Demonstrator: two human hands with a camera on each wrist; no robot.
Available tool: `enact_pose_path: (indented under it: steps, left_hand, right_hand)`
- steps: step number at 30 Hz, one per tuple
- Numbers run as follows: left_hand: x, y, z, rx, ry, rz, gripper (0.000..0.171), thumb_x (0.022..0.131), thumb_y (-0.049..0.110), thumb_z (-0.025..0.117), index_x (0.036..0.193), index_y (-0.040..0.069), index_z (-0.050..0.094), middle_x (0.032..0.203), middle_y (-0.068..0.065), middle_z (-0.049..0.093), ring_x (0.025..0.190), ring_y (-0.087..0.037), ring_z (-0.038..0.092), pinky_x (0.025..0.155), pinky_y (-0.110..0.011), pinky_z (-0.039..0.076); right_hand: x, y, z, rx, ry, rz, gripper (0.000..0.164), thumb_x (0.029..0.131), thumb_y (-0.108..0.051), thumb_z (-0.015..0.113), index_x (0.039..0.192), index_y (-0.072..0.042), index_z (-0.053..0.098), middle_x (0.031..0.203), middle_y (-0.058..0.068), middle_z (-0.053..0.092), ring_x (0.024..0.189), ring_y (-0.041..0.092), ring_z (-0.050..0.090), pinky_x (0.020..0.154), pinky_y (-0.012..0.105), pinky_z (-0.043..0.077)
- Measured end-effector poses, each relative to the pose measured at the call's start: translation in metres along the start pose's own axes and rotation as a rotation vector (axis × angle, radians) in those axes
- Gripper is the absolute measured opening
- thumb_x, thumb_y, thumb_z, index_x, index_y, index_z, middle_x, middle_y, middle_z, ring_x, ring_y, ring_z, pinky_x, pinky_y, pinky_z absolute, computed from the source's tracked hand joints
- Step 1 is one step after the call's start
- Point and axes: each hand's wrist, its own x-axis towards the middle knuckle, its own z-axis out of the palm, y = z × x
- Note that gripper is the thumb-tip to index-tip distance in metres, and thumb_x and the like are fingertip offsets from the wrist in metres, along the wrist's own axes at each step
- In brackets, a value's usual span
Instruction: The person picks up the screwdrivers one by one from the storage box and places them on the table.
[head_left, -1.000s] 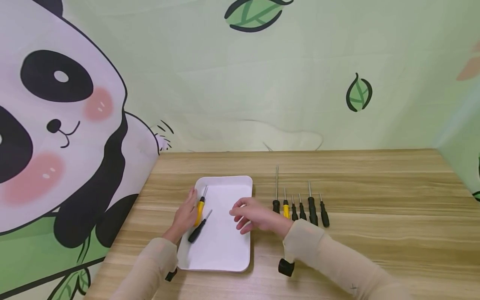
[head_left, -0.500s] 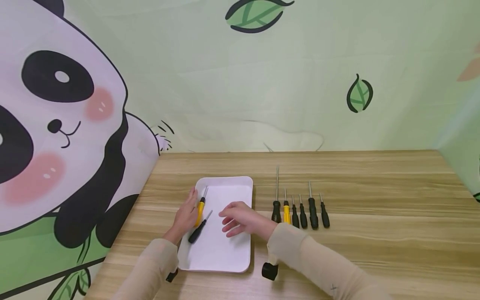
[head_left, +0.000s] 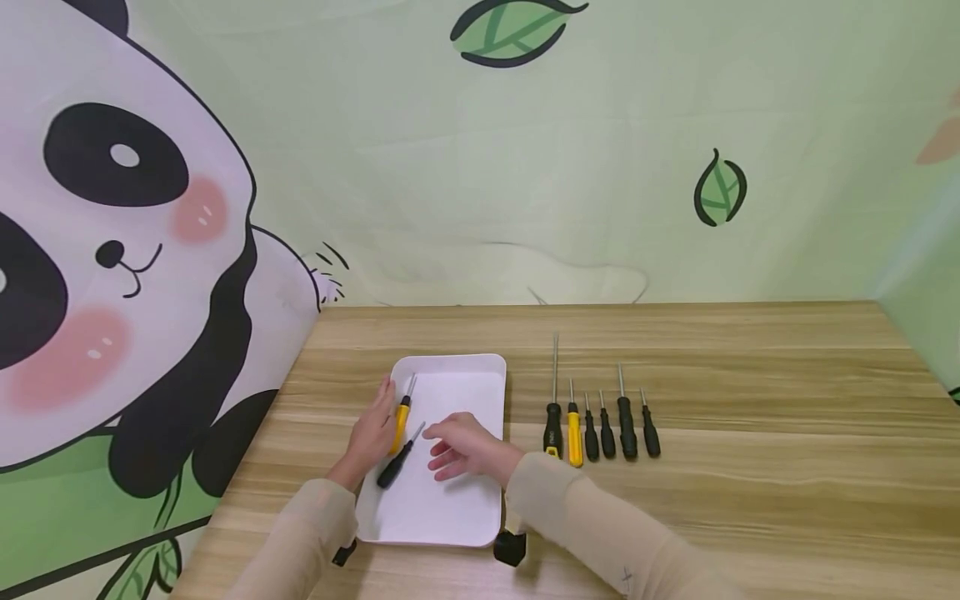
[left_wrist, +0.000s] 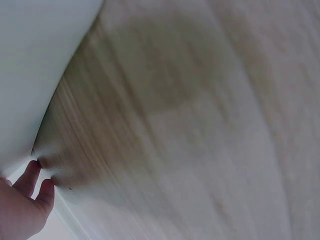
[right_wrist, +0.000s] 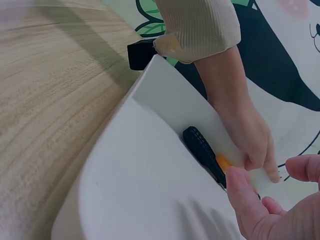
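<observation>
A white rectangular tray (head_left: 457, 517) lies on the table, a yellow-handled screwdriver (head_left: 402, 421) along its left side. Nearer the tray's front is a black-handled screwdriver (head_left: 393, 472), its tip pointing away and right. My left hand (head_left: 372, 433) holds the tray's left rim; in the left wrist view, some of its fingertips (left_wrist: 46, 192) show outside the wall, at the tabletop. Over the middle of the tray hovers my right hand (head_left: 463, 450), fingers loosely bent and nothing between them. In the right wrist view, its thumb and fingers (right_wrist: 240, 192) are apart, close to the black screwdriver.
Right of the tray, several screwdrivers stand in a row on the wooden table (head_left: 750, 400), handles toward me. A long black one (head_left: 553, 425) is leftmost, beside a yellow one (head_left: 574, 433). Behind the table hangs a pale green panda-printed cloth (head_left: 600, 167).
My right hand has moved left and slightly nearer me over the tray, uncovering the handles of the screwdriver row. My left hand, the tray and the screwdrivers have stayed put.
</observation>
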Motion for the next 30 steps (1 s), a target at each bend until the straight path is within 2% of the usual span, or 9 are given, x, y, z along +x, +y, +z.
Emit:
enact_pose_path:
  steps: [3, 6, 9, 11, 16, 22, 30]
  left_hand:
    - [0.0, -0.001, 0.0, -0.002, 0.011, 0.017, 0.052, 0.088, 0.006, 0.029, 0.139, -0.002, 0.019, 0.147, -0.016, 0.015, 0.134, -0.03, 0.018, 0.107, -0.046, 0.018]
    - [0.0, 0.0, 0.0, 0.004, 0.006, 0.007, 0.052, 0.088, 0.006, 0.03, 0.139, -0.001, 0.019, 0.147, -0.016, 0.015, 0.134, -0.03, 0.018, 0.107, -0.046, 0.018]
    - [0.001, 0.0, 0.0, 0.016, -0.013, -0.025, 0.053, 0.089, 0.008, 0.029, 0.14, 0.001, 0.017, 0.148, -0.014, 0.013, 0.135, -0.029, 0.017, 0.107, -0.046, 0.017]
    - [0.002, 0.001, 0.0, 0.02, -0.024, -0.046, 0.053, 0.089, 0.01, 0.028, 0.14, 0.002, 0.016, 0.149, -0.012, 0.011, 0.135, -0.029, 0.015, 0.107, -0.046, 0.016]
    - [0.002, -0.001, 0.001, 0.014, -0.035, -0.061, 0.052, 0.09, 0.012, 0.027, 0.141, 0.005, 0.015, 0.149, -0.009, 0.01, 0.136, -0.027, 0.014, 0.108, -0.045, 0.015]
    - [0.003, -0.002, 0.002, 0.024, -0.022, -0.04, 0.052, 0.09, 0.012, 0.027, 0.14, 0.003, 0.017, 0.149, -0.01, 0.012, 0.136, -0.027, 0.015, 0.108, -0.045, 0.016]
    - [0.001, -0.003, 0.002, 0.01, 0.017, -0.004, 0.052, 0.088, 0.008, 0.029, 0.139, 0.0, 0.021, 0.147, -0.014, 0.016, 0.134, -0.029, 0.018, 0.107, -0.045, 0.019]
  right_hand:
    - [-0.004, -0.003, 0.005, 0.012, 0.005, 0.003, 0.027, 0.082, -0.017, 0.055, 0.101, -0.001, 0.045, 0.073, 0.009, 0.053, 0.056, 0.017, 0.057, 0.062, 0.04, 0.053]
    - [-0.008, -0.004, 0.01, 0.031, 0.016, 0.003, 0.028, 0.082, -0.016, 0.055, 0.102, -0.001, 0.044, 0.073, 0.01, 0.053, 0.057, 0.018, 0.058, 0.065, 0.042, 0.053]
    - [-0.002, -0.001, 0.014, 0.044, 0.033, 0.006, 0.029, 0.082, -0.016, 0.056, 0.103, -0.001, 0.044, 0.073, 0.01, 0.053, 0.057, 0.018, 0.058, 0.065, 0.042, 0.053]
    - [0.011, 0.006, 0.016, 0.05, 0.048, 0.007, 0.029, 0.081, -0.017, 0.057, 0.102, -0.001, 0.045, 0.071, 0.009, 0.052, 0.054, 0.017, 0.057, 0.058, 0.039, 0.053]
    - [0.016, 0.01, 0.02, 0.062, 0.081, 0.004, 0.026, 0.081, -0.016, 0.057, 0.099, -0.002, 0.045, 0.068, 0.008, 0.05, 0.049, 0.015, 0.054, 0.055, 0.037, 0.053]
    - [0.019, 0.015, 0.026, 0.056, 0.113, -0.009, 0.025, 0.081, -0.016, 0.059, 0.098, -0.003, 0.045, 0.068, 0.008, 0.05, 0.049, 0.014, 0.053, 0.057, 0.037, 0.053]
    - [0.022, 0.014, 0.034, -0.033, 0.192, -0.027, 0.022, 0.078, -0.017, 0.061, 0.089, -0.006, 0.045, 0.064, 0.006, 0.05, 0.044, 0.015, 0.052, 0.045, 0.031, 0.05]
